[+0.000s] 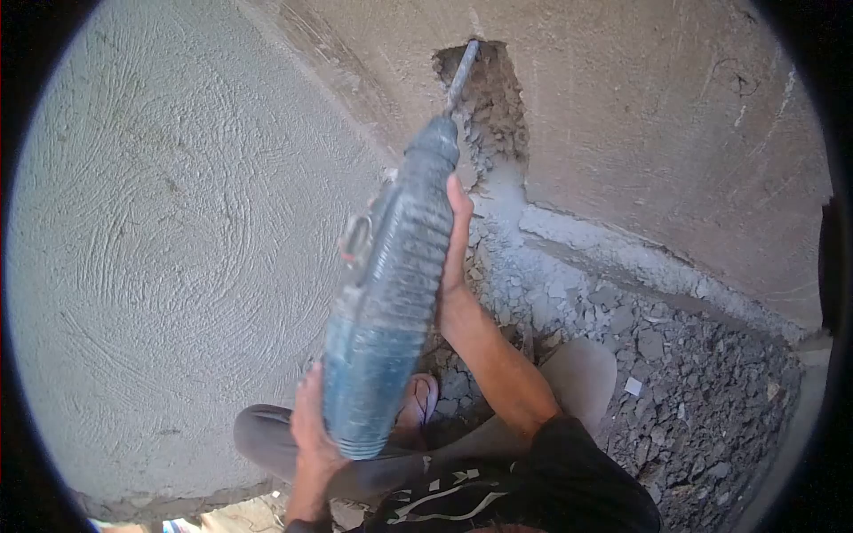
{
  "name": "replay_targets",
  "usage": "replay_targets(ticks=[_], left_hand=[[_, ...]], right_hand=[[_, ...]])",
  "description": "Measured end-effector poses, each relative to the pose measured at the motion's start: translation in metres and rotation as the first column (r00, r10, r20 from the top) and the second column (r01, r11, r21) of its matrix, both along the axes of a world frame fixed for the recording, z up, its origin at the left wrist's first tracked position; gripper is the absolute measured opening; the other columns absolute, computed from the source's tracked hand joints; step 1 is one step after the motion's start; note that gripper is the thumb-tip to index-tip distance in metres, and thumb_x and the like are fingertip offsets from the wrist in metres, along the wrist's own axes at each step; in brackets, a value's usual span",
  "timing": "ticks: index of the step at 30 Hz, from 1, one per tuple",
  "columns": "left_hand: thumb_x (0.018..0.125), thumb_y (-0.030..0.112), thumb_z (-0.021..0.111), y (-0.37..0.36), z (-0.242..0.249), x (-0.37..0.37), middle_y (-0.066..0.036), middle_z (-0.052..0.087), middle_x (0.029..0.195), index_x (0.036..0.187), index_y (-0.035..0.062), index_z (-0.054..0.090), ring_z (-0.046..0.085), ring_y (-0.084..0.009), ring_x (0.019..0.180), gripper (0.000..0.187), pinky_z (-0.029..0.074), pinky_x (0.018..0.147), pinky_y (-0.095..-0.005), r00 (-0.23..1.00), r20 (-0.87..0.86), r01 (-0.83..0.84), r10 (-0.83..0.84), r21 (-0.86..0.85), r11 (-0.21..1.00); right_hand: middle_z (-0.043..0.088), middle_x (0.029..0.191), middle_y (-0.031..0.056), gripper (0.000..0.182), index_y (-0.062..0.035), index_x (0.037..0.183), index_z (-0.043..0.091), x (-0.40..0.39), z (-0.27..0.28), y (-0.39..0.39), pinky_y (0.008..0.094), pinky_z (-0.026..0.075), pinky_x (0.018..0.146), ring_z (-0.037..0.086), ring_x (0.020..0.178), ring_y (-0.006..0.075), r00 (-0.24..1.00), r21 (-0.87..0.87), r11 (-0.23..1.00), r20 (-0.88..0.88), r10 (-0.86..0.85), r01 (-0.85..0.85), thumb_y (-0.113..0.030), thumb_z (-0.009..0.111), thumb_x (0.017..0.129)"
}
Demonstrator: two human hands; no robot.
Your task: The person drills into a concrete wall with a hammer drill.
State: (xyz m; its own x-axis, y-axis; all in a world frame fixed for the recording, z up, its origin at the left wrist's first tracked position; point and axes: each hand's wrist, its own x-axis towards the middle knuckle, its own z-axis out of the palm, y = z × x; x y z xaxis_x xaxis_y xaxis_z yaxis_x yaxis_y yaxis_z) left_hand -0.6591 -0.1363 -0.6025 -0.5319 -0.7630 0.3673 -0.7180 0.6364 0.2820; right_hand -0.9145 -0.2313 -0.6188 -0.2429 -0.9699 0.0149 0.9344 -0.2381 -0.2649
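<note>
Where two plastered walls meet at a corner, a blue hammer drill (386,293) is held up in both hands, tilted so that its nose points far and slightly right. Its chisel bit (462,75) is set into the top of a rough channel (493,115) already broken out of the right wall (640,115). The drill's rear end is gripped by the left hand (309,425), low and near, with the fingers wrapped about the back of the body; only the back of the hand and the thumb side are seen. The front of the body is supported by the right hand (455,240), whose thumb is laid along the right side of the casing, while the other fingers are hidden behind the tool, so their closure is judged only as a clasp about the drill. A metal clip or ring is seen on the casing's left side. The left wall (169,249) is covered with swirled grey render. Below the channel, grey rubble (675,382) is heaped along the foot of the right wall and spread to the right. Near the bottom, bent knees in grey trousers (267,435) and a foot in a sandal (422,400) are seen among the rubble, with a dark shirt (569,480) nearest.
</note>
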Motion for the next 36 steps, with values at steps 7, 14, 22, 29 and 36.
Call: replay_targets(ticks=[7, 14, 22, 29, 36], left_hand=[[0.071, 0.024, 0.085, -0.046, 0.087, 0.039, -0.024, 0.061, 0.131, 0.141, -0.0025, 0.047, 0.065, -0.0335, 0.112, 0.084, 0.051, 0.097, -0.0417, 0.994, 0.096, -0.039, 0.045, -0.057, 0.998], [0.073, 0.025, 0.083, -0.073, 0.129, 0.063, -0.023, 0.058, 0.134, 0.144, 0.0005, 0.045, 0.062, -0.0342, 0.118, 0.083, 0.049, 0.101, -0.0429, 0.990, 0.135, -0.039, 0.048, -0.068, 0.997], [0.069, 0.021, 0.083, -0.044, 0.083, 0.058, -0.020, 0.055, 0.140, 0.147, 0.0051, 0.043, 0.058, -0.0329, 0.125, 0.090, 0.047, 0.106, -0.0431, 0.987, 0.127, 0.099, -0.103, 0.036, 0.994], [0.057, 0.012, 0.083, -0.026, -0.001, 0.018, -0.024, 0.059, 0.134, 0.145, 0.0028, 0.043, 0.059, -0.0362, 0.123, 0.098, 0.046, 0.105, -0.0409, 0.985, 0.135, 0.030, -0.102, 0.453, 0.891], [0.065, 0.016, 0.085, -0.027, -0.063, 0.005, -0.026, 0.059, 0.100, 0.151, 0.0054, 0.029, 0.060, -0.0449, 0.095, 0.104, 0.051, 0.084, -0.0488, 0.932, 0.171, 0.175, -0.321, 0.562, 0.809]], right_hand=[[0.061, 0.081, 0.0082, 0.074, -0.0066, 0.098, 0.056, 0.013, 0.054, -0.022, 0.0367, 0.055, 0.061, 0.064, 0.067, 0.0221, 0.968, -0.063, 0.996, 0.248, -0.046, 0.064, -0.078, 0.048, 0.083], [0.063, 0.083, 0.0109, 0.084, -0.0075, 0.092, 0.059, 0.021, 0.061, -0.038, 0.0425, 0.056, 0.072, 0.065, 0.078, 0.0258, 0.943, -0.285, 0.958, 0.329, 0.056, 0.043, -0.088, 0.040, 0.078], [0.061, 0.088, 0.0137, 0.097, -0.0044, 0.106, 0.056, 0.054, 0.021, -0.018, 0.0528, 0.056, 0.078, 0.064, 0.089, 0.0324, 0.983, -0.030, 0.999, 0.179, 0.033, -0.028, -0.094, 0.037, 0.072], [0.063, 0.094, 0.0196, 0.091, 0.0001, 0.116, 0.053, 0.064, -0.119, 0.027, 0.0548, 0.058, 0.073, 0.067, 0.080, 0.0364, 0.947, 0.280, 0.948, 0.316, 0.056, -0.149, -0.083, 0.038, 0.083], [0.069, 0.105, 0.0164, 0.073, -0.0009, 0.112, 0.063, 0.057, -0.206, 0.057, 0.0453, 0.053, 0.084, 0.065, 0.092, 0.0318, 0.987, 0.599, 0.800, -0.153, 0.057, 0.046, -0.063, 0.028, 0.099]])
